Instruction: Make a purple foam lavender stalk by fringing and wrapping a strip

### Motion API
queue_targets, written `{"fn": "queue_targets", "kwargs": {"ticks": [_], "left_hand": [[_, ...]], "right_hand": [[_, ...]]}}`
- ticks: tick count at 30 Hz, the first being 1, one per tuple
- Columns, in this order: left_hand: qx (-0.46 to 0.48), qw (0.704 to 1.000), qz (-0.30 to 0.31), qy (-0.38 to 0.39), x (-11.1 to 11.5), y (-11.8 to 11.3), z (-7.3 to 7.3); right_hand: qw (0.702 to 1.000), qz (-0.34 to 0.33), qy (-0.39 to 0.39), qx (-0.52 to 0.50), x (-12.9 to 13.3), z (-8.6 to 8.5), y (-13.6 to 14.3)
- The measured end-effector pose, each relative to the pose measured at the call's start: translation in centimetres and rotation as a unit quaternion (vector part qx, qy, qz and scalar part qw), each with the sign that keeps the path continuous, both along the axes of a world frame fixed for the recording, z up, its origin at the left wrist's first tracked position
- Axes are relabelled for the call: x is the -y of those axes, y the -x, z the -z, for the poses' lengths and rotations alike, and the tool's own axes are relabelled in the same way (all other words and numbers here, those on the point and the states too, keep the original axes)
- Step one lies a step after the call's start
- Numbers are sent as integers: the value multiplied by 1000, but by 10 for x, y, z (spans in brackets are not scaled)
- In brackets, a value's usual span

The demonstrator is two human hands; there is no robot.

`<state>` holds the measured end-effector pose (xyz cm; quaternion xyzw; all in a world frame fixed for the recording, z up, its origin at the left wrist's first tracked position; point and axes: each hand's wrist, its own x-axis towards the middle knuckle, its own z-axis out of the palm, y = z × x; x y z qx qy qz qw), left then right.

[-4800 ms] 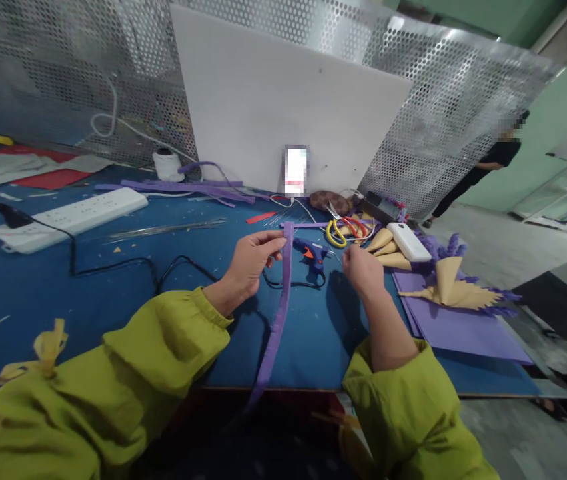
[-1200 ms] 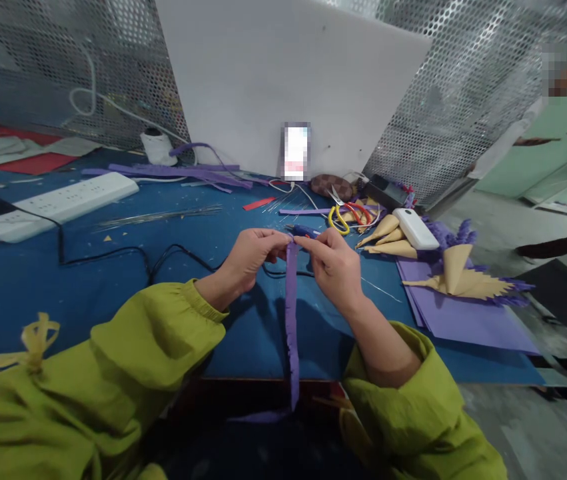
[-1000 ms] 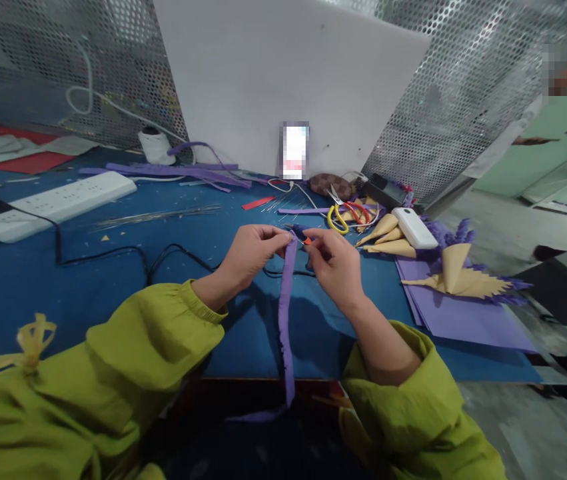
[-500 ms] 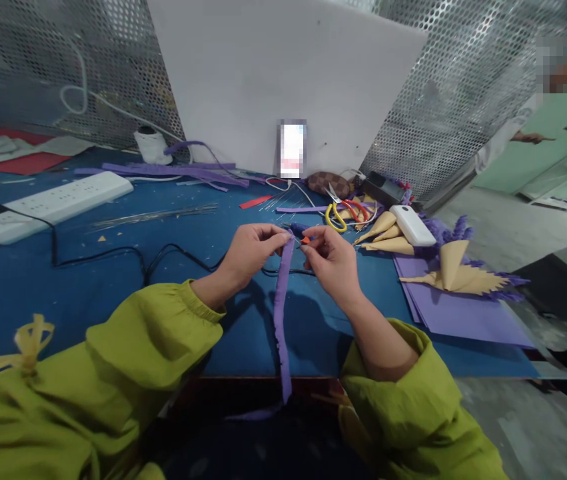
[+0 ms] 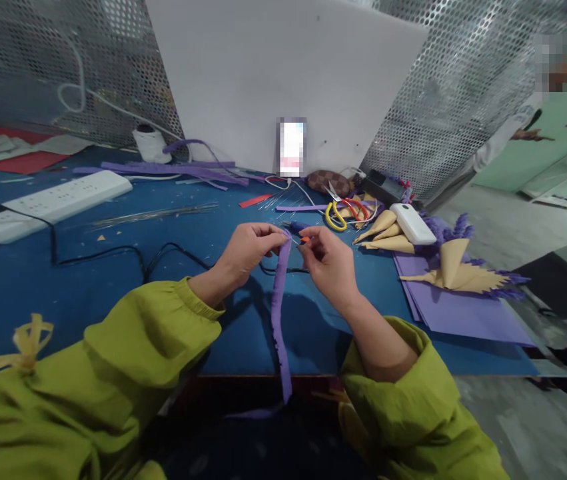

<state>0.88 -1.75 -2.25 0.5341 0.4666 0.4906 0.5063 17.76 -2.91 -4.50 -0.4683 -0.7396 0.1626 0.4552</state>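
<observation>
My left hand [image 5: 252, 248] pinches the top end of a long purple paper strip [image 5: 278, 300]. The strip hangs down past the table's front edge, its one side finely cut, and its tail lies in the dark area below. Close to its right, my right hand [image 5: 330, 263] has thumb and forefinger closed on a thin wire [image 5: 295, 241], whose tip reaches the strip's top end. Behind the fingers lies a blue tool [image 5: 293, 227] with an orange part, partly hidden by my right hand.
Scissors [image 5: 336, 215], tan paper cones [image 5: 388, 245] and a white power bank [image 5: 413, 224] lie to the right. Purple sheets [image 5: 473, 320] bear a tan-and-purple paper flower. A white power strip [image 5: 48, 207], thin wires [image 5: 158, 215] and black cable [image 5: 98, 251] lie left. A phone [image 5: 291, 148] leans at the back.
Both hands have shifted very slightly left, and the upper part of the purple strip with them. My grip on the strip and the wire looks the same.
</observation>
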Motion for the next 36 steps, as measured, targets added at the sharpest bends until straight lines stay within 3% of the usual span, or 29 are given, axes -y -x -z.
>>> {"fn": "queue_targets", "kwargs": {"ticks": [6, 11, 16, 25, 31, 36], "left_hand": [[-2, 1000, 7, 23, -1, 2, 0], [-2, 1000, 1, 14, -2, 0, -2], [-11, 1000, 22, -2, 0, -3, -1], [-33, 998, 37, -24, 1, -2, 0], [-6, 999, 35, 1, 2, -4, -1], [37, 996, 59, 52, 4, -5, 1]], "right_hand": [[999, 7, -12, 29, 2, -1, 0], [997, -28, 43, -64, -1, -1, 0], [968, -71, 165, -175, -5, -8, -2], [938, -60, 232, -249, -4, -18, -3], [882, -94, 325, -327, -8, -15, -7], [893, -71, 286, -341, -8, -16, -4]]}}
